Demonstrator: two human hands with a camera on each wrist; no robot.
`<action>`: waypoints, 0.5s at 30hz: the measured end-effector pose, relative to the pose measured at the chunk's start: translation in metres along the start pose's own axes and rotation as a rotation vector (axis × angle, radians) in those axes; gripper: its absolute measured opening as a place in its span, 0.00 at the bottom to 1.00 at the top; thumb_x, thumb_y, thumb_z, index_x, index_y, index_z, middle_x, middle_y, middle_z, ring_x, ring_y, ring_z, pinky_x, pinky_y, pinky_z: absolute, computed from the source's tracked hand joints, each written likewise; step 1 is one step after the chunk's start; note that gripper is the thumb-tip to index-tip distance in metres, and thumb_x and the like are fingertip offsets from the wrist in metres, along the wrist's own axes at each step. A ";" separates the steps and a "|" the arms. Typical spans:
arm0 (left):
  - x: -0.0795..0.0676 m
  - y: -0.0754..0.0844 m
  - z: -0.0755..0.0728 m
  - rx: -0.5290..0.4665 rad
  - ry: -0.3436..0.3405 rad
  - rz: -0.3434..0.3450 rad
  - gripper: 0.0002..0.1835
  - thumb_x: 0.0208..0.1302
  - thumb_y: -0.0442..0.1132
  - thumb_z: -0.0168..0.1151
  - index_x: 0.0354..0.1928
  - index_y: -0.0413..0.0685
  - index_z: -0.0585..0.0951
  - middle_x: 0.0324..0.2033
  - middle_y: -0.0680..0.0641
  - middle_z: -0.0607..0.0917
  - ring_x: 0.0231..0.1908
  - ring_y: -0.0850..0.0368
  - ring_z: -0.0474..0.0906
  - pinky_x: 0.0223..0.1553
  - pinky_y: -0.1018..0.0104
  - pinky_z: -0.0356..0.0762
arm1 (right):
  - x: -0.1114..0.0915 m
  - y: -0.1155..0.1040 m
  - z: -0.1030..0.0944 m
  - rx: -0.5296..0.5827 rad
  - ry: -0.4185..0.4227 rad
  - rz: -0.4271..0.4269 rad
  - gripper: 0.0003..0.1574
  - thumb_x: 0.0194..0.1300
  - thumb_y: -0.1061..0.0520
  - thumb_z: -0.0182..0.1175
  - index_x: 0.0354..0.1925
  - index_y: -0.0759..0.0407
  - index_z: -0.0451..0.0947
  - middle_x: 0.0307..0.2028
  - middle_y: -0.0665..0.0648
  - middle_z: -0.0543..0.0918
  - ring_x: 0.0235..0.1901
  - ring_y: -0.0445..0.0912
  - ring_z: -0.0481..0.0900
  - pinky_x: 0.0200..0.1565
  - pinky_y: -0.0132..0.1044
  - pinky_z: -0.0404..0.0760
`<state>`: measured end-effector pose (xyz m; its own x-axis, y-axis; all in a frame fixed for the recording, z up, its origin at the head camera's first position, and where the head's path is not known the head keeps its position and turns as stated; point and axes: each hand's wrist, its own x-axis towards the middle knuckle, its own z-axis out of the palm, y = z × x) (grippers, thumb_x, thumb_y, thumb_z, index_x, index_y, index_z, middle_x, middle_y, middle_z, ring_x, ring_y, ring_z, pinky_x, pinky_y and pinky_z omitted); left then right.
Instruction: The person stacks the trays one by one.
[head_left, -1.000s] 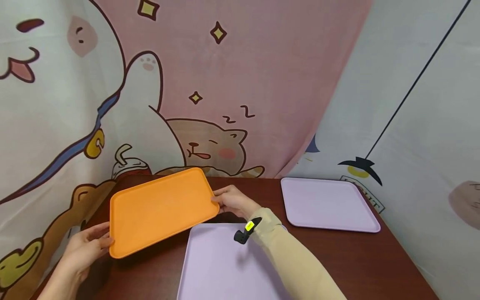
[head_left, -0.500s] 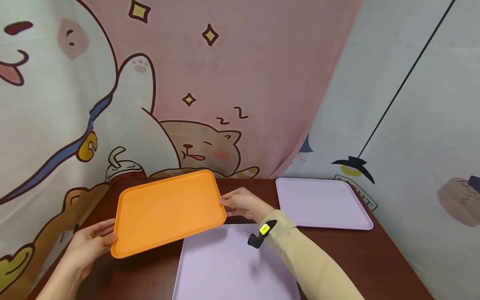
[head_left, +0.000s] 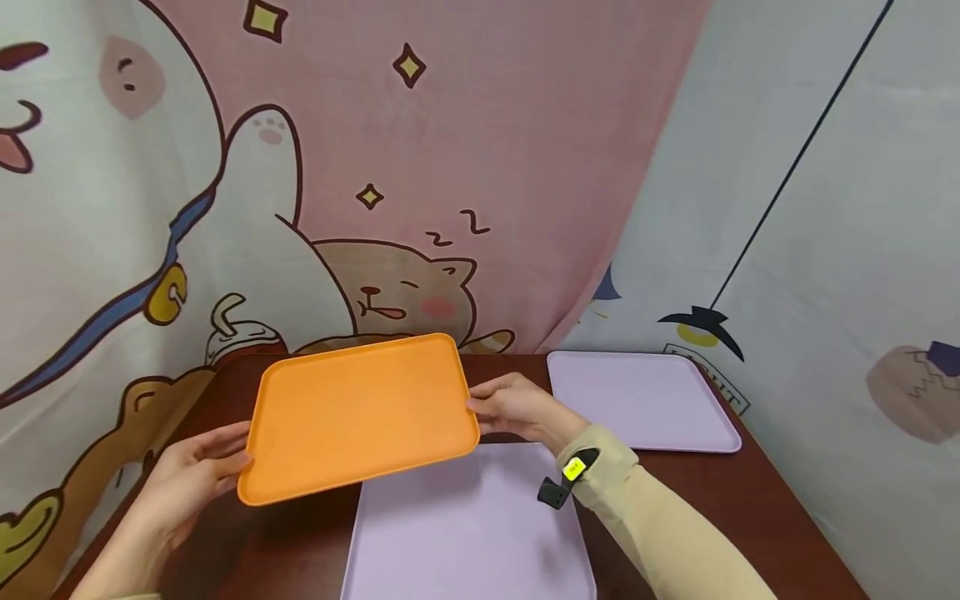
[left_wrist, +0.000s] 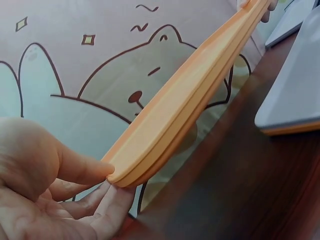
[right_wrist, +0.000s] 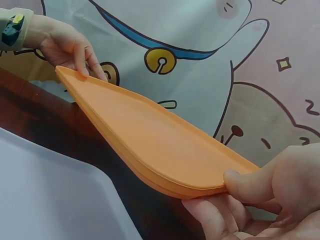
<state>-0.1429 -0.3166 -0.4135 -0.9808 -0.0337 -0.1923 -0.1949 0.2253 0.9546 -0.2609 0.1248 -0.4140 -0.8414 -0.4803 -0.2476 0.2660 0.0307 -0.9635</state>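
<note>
An orange tray (head_left: 363, 417) is held in the air, tilted, its right end higher than its left. My left hand (head_left: 191, 479) grips its left end, thumb on the rim and fingers underneath. At the other end my right hand (head_left: 528, 408) pinches the rim the same way, as the right wrist view shows. A seam runs along the side of the orange tray (left_wrist: 185, 107); whether it is two nested trays I cannot tell. Below and nearer lies a lavender tray (head_left: 468, 533) on the table, partly shaded. In the left wrist view an orange edge (left_wrist: 292, 130) shows beneath it.
A second lavender tray (head_left: 645, 400) lies at the back right of the dark brown table (head_left: 720, 500). Cartoon-printed cloth (head_left: 525, 167) hangs close behind the table and along its sides. A black strap with a yellow patch (head_left: 573, 469) is on the right wrist.
Both hands have carried the orange tray to the right, and its tilt has lessened. It now hangs partly over the far edge of the near lavender tray. The view has turned slightly right.
</note>
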 end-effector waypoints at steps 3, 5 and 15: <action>-0.001 0.005 0.007 -0.021 -0.014 0.007 0.35 0.78 0.32 0.61 0.78 0.26 0.58 0.66 0.35 0.78 0.48 0.60 0.86 0.50 0.58 0.87 | -0.013 -0.003 -0.005 -0.001 0.012 -0.004 0.21 0.73 0.68 0.64 0.61 0.77 0.80 0.50 0.69 0.87 0.45 0.57 0.89 0.50 0.51 0.87; -0.001 0.008 0.011 -0.034 -0.023 0.012 0.35 0.78 0.31 0.61 0.78 0.26 0.58 0.66 0.34 0.78 0.48 0.60 0.86 0.50 0.57 0.87 | -0.021 -0.005 -0.009 -0.003 0.028 -0.004 0.21 0.73 0.69 0.64 0.61 0.77 0.80 0.50 0.69 0.88 0.45 0.57 0.90 0.49 0.52 0.87; -0.002 0.011 0.036 -0.119 -0.071 0.030 0.34 0.76 0.31 0.63 0.77 0.25 0.61 0.63 0.37 0.81 0.49 0.56 0.87 0.49 0.57 0.87 | -0.057 -0.004 -0.022 0.009 0.106 -0.044 0.23 0.73 0.71 0.62 0.62 0.83 0.75 0.46 0.67 0.89 0.41 0.52 0.90 0.46 0.48 0.89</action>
<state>-0.1424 -0.2787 -0.4108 -0.9838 0.0408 -0.1748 -0.1696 0.1076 0.9796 -0.2244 0.1716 -0.3987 -0.8975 -0.3852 -0.2147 0.2311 0.0036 -0.9729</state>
